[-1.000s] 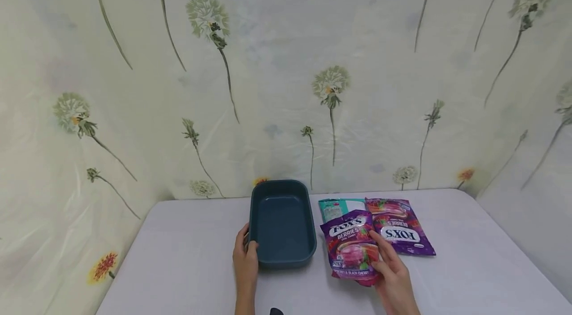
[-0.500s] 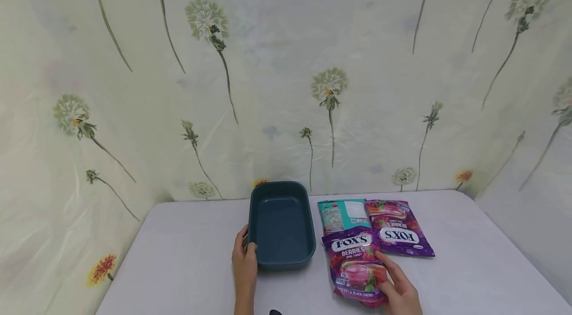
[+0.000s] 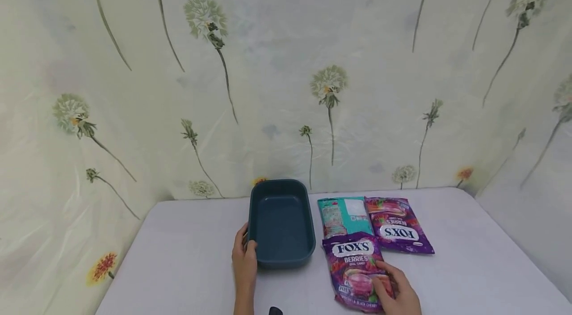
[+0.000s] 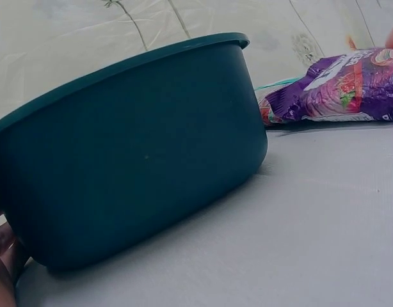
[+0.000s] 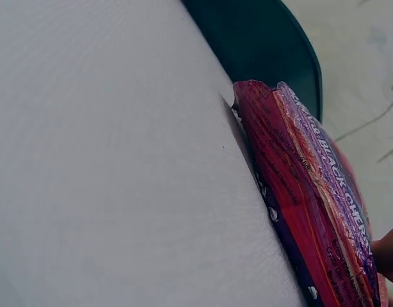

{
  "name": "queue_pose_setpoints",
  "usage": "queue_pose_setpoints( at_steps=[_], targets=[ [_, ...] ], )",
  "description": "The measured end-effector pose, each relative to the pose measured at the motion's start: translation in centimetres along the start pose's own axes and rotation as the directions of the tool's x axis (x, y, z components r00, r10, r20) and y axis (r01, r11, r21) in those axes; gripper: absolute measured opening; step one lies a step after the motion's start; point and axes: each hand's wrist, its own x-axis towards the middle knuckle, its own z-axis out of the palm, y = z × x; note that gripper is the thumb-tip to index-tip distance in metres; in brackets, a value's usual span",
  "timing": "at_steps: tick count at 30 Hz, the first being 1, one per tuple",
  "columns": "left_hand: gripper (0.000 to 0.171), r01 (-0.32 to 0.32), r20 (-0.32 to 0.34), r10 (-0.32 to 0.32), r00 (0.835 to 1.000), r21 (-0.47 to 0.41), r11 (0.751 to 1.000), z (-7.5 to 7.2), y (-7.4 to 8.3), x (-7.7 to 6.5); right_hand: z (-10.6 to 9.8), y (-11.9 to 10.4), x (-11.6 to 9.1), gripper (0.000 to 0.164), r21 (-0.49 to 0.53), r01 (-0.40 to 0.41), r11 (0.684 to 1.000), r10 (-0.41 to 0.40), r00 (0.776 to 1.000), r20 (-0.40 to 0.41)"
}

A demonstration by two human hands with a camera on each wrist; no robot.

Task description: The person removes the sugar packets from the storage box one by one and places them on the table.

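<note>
A deep dark teal plastic tub [image 3: 286, 228] stands near the table's back edge. My left hand [image 3: 245, 258] grips its left side, with the thumb by the rim; in the left wrist view only a bit of that hand shows at the lower left. To the right of the tub, my right hand [image 3: 399, 291] holds the right edge of a purple Fox's Berries candy bag [image 3: 357, 270], thumb on its front. In the right wrist view this candy bag [image 5: 292, 192] lies low over the white tabletop, its bottom end facing the camera.
Behind the held bag lie a turquoise bag [image 3: 346, 215], partly overlapped by it, and a second purple Fox's candy bag [image 3: 398, 225], turned upside down. The white table [image 3: 187, 255] meets a flower-printed curtain [image 3: 268, 81] at the back. A small dark object [image 3: 275, 310] pokes in at the bottom edge.
My right hand has brought the purple candy bag toward me and lower, uncovering more of the turquoise bag. The left hand and the tub have stayed in place.
</note>
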Motion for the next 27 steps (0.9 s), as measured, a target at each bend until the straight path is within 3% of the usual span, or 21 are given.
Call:
queue_pose_setpoints(
  at_steps=[3, 7, 12, 20, 27],
  targets=[
    [0.05, -0.018, 0.007, 0.018, 1.0, -0.014, 1.0, -0.1, 0.0, 0.3, 0.2, -0.1, 0.3, 0.056, -0.084, 0.07, 0.994, -0.071, 0.997, -0.004],
    [0.05, -0.014, 0.006, 0.014, 1.0, -0.007, 1.0, -0.1, 0.0, 0.4, 0.3, 0.3, 0.5, 0.051, -0.122, 0.09, 0.988, -0.09, 0.996, 0.007],
    [0.05, -0.019, -0.006, 0.019, 1.0, -0.02, 1.0, 0.0, 0.0, 0.2, 0.5, 0.6, 0.3, 0.043, -0.104, 0.1, 0.99, -0.112, 0.988, -0.109],
    [0.05, -0.02, -0.009, 0.02, 1.0, -0.021, 1.0, 0.6, -0.1, 0.5, 0.9, 1.5, 1.3, 0.052, -0.038, 0.017, 0.999, -0.024, 0.982, -0.19],
    [0.05, 0.018, -0.031, -0.018, 0.999, 0.01, 1.0, 0.2, -0.3, 0.7, 2.7, 4.1, 1.8, 0.042, -0.163, 0.126, 0.978, -0.172, 0.937, -0.306]
  ],
)
